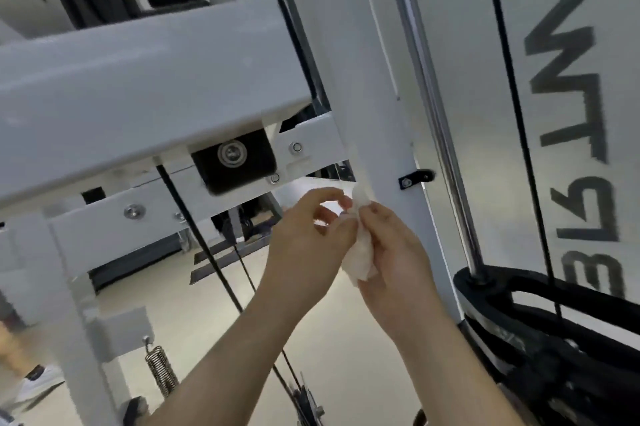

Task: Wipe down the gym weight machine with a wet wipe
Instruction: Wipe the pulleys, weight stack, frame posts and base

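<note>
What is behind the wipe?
The machine's white upright post stands behind the wet wipe. The right hand and left hand pinch it, hiding the post's surface there.

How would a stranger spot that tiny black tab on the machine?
Find the tall white painted metal post running up the middle of the picture. Follow it down to just above the crumpled white wet wipe; on the post's right edge sits a small black metal tab with a bolt. It is the only black fitting sticking out from that post's edge.

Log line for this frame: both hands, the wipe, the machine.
left hand: pinches crumpled white wet wipe | right hand: grips wipe | wipe: at white metal upright post, contact unclear
</note>
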Available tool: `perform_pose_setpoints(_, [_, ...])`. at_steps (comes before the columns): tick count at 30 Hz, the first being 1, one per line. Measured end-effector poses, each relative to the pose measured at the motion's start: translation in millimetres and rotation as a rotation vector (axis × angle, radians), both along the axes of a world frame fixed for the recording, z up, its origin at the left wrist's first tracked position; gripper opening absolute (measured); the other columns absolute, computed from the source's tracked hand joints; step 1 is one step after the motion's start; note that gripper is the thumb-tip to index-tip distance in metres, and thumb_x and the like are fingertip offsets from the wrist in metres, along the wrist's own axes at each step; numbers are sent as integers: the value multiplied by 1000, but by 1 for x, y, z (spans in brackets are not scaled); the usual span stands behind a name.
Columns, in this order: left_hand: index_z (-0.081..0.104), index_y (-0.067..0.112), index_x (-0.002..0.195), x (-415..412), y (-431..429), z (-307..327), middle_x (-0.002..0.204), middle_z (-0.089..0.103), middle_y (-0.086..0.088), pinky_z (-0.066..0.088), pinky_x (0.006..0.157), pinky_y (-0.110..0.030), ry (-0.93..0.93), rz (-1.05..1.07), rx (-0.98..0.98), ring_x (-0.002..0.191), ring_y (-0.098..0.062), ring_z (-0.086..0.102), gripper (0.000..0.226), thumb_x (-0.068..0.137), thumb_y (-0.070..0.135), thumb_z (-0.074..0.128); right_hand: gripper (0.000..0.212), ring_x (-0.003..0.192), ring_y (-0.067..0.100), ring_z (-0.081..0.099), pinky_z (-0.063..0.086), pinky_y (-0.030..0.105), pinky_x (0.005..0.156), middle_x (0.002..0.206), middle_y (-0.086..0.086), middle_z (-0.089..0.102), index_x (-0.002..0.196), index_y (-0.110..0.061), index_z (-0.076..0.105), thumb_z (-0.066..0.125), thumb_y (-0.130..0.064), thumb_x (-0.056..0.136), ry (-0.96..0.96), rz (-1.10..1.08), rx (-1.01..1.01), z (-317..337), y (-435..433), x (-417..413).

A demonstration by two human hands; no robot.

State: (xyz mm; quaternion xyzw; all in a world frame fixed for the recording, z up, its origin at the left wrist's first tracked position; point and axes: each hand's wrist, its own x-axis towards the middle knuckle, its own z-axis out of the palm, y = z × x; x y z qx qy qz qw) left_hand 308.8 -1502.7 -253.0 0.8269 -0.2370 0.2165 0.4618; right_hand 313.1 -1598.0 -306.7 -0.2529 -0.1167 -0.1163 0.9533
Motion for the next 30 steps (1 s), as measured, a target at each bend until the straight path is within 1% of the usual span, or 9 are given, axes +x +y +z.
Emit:
perform_pose_setpoints(7, [77,16,89,3,-16,-37,85,75,-4,54,81,-36,352,-307,-348,85,-22,71,21,68,12,79,31,95,26,71,58,41,83,107,11,71,114,-16,66,71,-29,86,222,-270,-290,-23,-24,-43])
perform_pose_setpoints(10, [72,5,89,-5,-25,-62,76,73,-3,55,65,-27,540,-344,-484,70,-17,68,18,72,9,73,21,76,14,69,57,24,61,90,3,69,96,-22,69,67,-4,87,386,-525,-362,-36,-36,-72])
perform_pose_setpoints(12, [69,4,90,-20,-29,-79,73,71,-4,54,57,-25,652,-292,-513,63,-16,67,9,82,2,68,22,73,15,68,56,25,62,85,4,69,89,-21,69,66,1,86,474,-542,-335,-49,-40,-91])
perform_pose_setpoints(15, [71,6,98,-54,-28,-90,83,74,-6,54,56,-24,828,-308,-347,66,-17,68,17,87,19,67,18,84,23,68,57,39,78,93,13,72,87,-18,72,66,-1,87,569,-455,-282,-65,-41,-135])
perform_pose_setpoints(18, [75,16,92,-87,-28,-78,73,71,3,46,47,-18,1034,-469,141,57,-10,63,42,81,53,58,22,75,21,63,50,37,72,79,8,69,79,-19,75,64,-1,86,659,-463,-265,-61,-44,-189])
perform_pose_setpoints(21, [78,18,77,-120,-32,-70,77,73,1,49,51,-20,1190,-564,310,64,-13,68,46,72,59,58,32,73,21,57,47,36,68,69,4,62,68,-20,72,57,2,85,804,-488,-200,-46,-47,-233])
perform_pose_setpoints(25, [71,16,56,-180,-38,-66,60,66,-1,49,48,-22,1240,-459,159,54,-16,63,37,75,48,68,10,82,17,64,53,34,70,91,2,68,95,-20,72,65,-21,88,950,-248,-239,-32,-42,-288])
perform_pose_setpoints(27, [73,14,63,-204,-31,-65,69,70,-11,58,60,-31,1136,-410,161,64,-28,67,38,80,47,72,27,82,18,69,56,31,69,96,7,74,103,-14,73,68,-35,88,924,-59,-371,-29,-30,-314])
perform_pose_setpoints(30, [76,17,75,-236,-20,-45,78,73,-12,57,73,-44,1058,-405,129,69,-29,69,35,65,50,79,15,75,20,68,55,23,60,91,18,73,96,-2,73,64,-14,91,833,-61,-429,-14,-19,-349])
